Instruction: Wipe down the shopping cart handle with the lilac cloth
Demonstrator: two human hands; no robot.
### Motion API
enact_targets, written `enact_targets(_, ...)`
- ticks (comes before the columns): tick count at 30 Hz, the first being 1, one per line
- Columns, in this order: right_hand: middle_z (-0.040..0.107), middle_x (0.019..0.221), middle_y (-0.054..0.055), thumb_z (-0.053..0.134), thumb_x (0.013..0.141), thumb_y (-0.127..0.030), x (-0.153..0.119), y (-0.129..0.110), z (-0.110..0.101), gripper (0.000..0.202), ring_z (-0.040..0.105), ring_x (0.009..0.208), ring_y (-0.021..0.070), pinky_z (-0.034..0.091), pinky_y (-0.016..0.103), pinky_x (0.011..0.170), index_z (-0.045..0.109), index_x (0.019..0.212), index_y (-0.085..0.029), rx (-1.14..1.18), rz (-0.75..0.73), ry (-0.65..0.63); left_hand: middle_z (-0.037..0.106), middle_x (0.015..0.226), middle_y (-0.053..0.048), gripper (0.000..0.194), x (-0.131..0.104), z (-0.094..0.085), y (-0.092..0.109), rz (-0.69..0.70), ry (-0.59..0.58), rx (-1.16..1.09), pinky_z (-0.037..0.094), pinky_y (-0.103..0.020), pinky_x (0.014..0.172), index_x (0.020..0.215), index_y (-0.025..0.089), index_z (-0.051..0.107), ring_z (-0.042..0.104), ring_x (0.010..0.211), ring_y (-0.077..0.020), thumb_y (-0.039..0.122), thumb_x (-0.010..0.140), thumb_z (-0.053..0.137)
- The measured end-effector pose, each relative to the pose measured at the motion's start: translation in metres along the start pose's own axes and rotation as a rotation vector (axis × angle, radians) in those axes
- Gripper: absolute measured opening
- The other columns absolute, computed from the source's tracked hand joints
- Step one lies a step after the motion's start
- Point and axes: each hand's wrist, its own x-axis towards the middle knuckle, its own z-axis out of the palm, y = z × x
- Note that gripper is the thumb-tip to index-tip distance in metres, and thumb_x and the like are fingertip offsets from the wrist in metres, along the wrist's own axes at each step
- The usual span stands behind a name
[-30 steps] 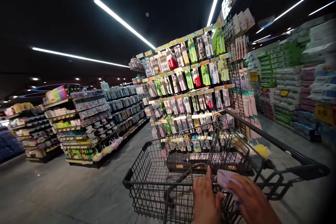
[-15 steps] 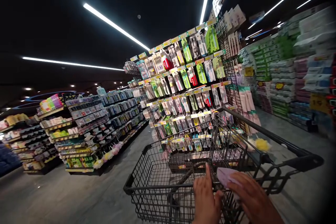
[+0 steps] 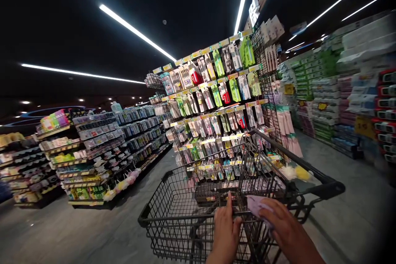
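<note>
A black wire shopping cart stands in front of me, and no goods can be made out in its basket. My left hand is closed over the near rim of the cart, with the index finger stretched forward. Just right of it, my right hand holds a thin lilac cloth, pinched between thumb and fingers above the cart's side. The right hand's fingertips are partly hidden by the cloth. The cart's handle bar runs off to the right, apart from both hands.
A tall rack of hanging toothbrush-like packs stands beyond the cart. Shelves of goods line the left. Stacked packages rise along the right. Grey floor runs between them. A yellow bath puff hangs at the rack's end.
Both hands and the cart have shifted left in view, and the handle end has swung inward. The rack has slid slightly left. The lilac cloth stays in my right hand.
</note>
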Motion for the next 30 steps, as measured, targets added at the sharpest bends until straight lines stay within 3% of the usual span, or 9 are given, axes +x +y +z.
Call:
enact_targets(3,0.062,0.127,0.003,0.042,0.072,-0.002,0.005,-0.012,0.011,0.052,0.052,0.123,0.0221,0.045,0.04,0.101,0.066,0.111,-0.027,-0.019,0.058,0.048,0.067,0.118,-0.009,0.058,0.007,0.008,0.007,-0.099,0.016,0.014,0.036,-0.04,0.104,0.155,0.017,0.024,0.058,0.109,-0.0216,0.039,0.101,0.029)
enact_targets(6,0.063,0.124,0.006,0.04,0.078,-0.003,0.017,-0.038,0.03,0.047,0.052,0.121,0.0217,0.045,0.04,0.101,0.064,0.114,-0.022,-0.014,0.007,0.166,0.058,0.137,-0.009,0.053,0.01,0.013,0.02,-0.129,0.028,0.012,0.023,-0.051,0.114,0.153,0.022,0.031,0.049,0.127,-0.0228,0.034,0.102,0.024)
enact_targets(8,0.063,0.123,0.006,0.039,0.079,-0.002,0.022,-0.048,0.036,0.048,0.052,0.12,0.0203,0.044,0.039,0.102,0.063,0.115,-0.021,0.005,-0.032,0.187,0.059,0.137,-0.008,0.052,0.007,0.011,0.024,-0.114,0.026,-0.009,0.017,-0.053,0.117,0.153,0.023,0.03,0.049,0.127,-0.0215,0.032,0.102,0.023)
enact_targets(13,0.063,0.123,0.003,0.043,0.078,-0.003,0.01,-0.027,0.015,0.045,0.054,0.119,0.0196,0.041,0.039,0.104,0.065,0.11,-0.027,0.03,-0.08,0.037,0.062,0.131,-0.006,0.052,-0.006,0.0,0.015,-0.026,-0.027,-0.049,0.021,-0.048,0.117,0.152,0.026,0.033,0.053,0.12,-0.0202,0.038,0.101,0.033)
enact_targets(16,0.063,0.123,0.004,0.044,0.074,-0.002,0.004,-0.015,0.002,0.048,0.053,0.119,0.0217,0.042,0.039,0.102,0.066,0.109,-0.027,0.002,-0.017,0.012,0.063,0.129,-0.007,0.053,-0.007,0.0,0.014,-0.038,-0.038,-0.054,0.021,-0.05,0.116,0.152,0.026,0.034,0.053,0.119,-0.0213,0.038,0.1,0.035)
enact_targets(20,0.064,0.119,0.006,0.044,0.075,-0.001,0.015,-0.031,0.007,0.043,0.055,0.114,0.0243,0.044,0.041,0.098,0.066,0.101,-0.025,-0.006,0.14,0.002,0.062,0.129,-0.01,0.062,-0.005,0.004,0.028,-0.074,-0.043,-0.041,0.018,-0.053,0.117,0.155,0.02,0.024,0.052,0.122,-0.024,0.04,0.099,0.038)
enact_targets(25,0.063,0.12,0.007,0.049,0.083,-0.011,0.026,-0.052,0.025,0.031,0.054,0.114,0.0243,0.045,0.04,0.097,0.065,0.106,-0.025,-0.01,0.096,0.03,0.054,0.142,-0.012,0.063,-0.008,0.003,0.038,-0.015,-0.07,-0.058,0.019,-0.051,0.118,0.157,0.016,0.017,0.046,0.131,-0.0234,0.041,0.101,0.033)
enact_targets(28,0.062,0.123,0.004,0.047,0.077,-0.005,0.018,-0.037,0.02,0.042,0.053,0.117,0.0228,0.042,0.039,0.1,0.064,0.109,-0.027,-0.03,0.032,-0.01,0.043,0.152,-0.014,0.075,-0.011,-0.004,0.028,0.06,-0.077,-0.122,0.021,-0.05,0.119,0.156,0.015,0.018,0.039,0.139,-0.0261,0.051,0.096,0.044)
enact_targets(30,0.061,0.126,0.004,0.045,0.071,-0.001,0.009,-0.017,0.011,0.05,0.052,0.119,0.0228,0.041,0.039,0.102,0.064,0.11,-0.027,-0.054,0.032,-0.033,0.033,0.157,-0.013,0.08,-0.013,-0.011,0.02,0.03,-0.063,-0.161,0.024,-0.047,0.119,0.156,0.016,0.022,0.032,0.144,-0.027,0.056,0.093,0.049)
